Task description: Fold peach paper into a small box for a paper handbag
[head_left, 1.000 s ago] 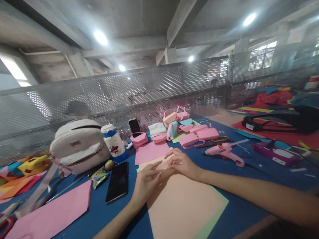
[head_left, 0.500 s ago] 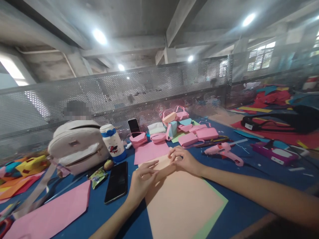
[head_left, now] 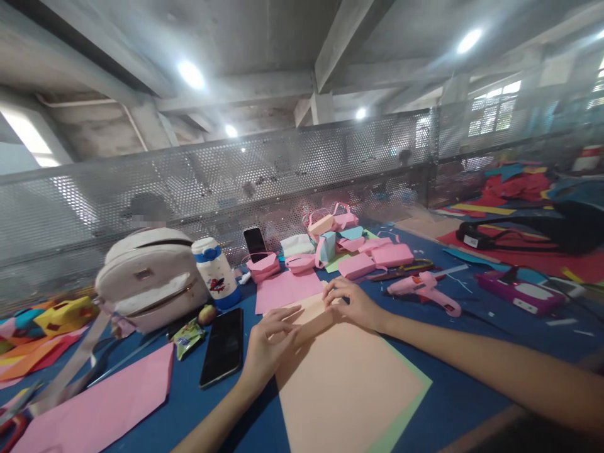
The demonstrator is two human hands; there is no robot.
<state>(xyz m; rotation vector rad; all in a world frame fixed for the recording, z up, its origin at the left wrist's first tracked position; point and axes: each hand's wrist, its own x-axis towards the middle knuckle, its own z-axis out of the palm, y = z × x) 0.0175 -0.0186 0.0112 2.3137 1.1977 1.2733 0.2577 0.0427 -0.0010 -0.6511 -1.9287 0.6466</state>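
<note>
A peach sheet of paper (head_left: 349,384) lies before me on top of a green sheet (head_left: 406,415), with its far end folded into a raised flap (head_left: 312,328). My left hand (head_left: 270,336) pinches the left end of that flap, fingers bent. At the right end, my right hand (head_left: 352,303) grips the fold with curled fingers and thumb. Just beyond the hands lies a pink sheet (head_left: 285,292). Small pink paper bags (head_left: 357,265) stand behind it. Fingertip contact is partly hidden.
Left are a black phone (head_left: 221,347), a snack packet (head_left: 189,338), a bottle (head_left: 217,277), a white backpack (head_left: 155,283), a large pink sheet (head_left: 108,402) and scissors (head_left: 13,428). Right are a pink glue gun (head_left: 427,290) and a purple box (head_left: 519,292). Perforated metal panels (head_left: 283,176) stand behind.
The view has shifted very slightly. Both hands stay at the folded flap, with hardly any movement, and the paper lies as before.
</note>
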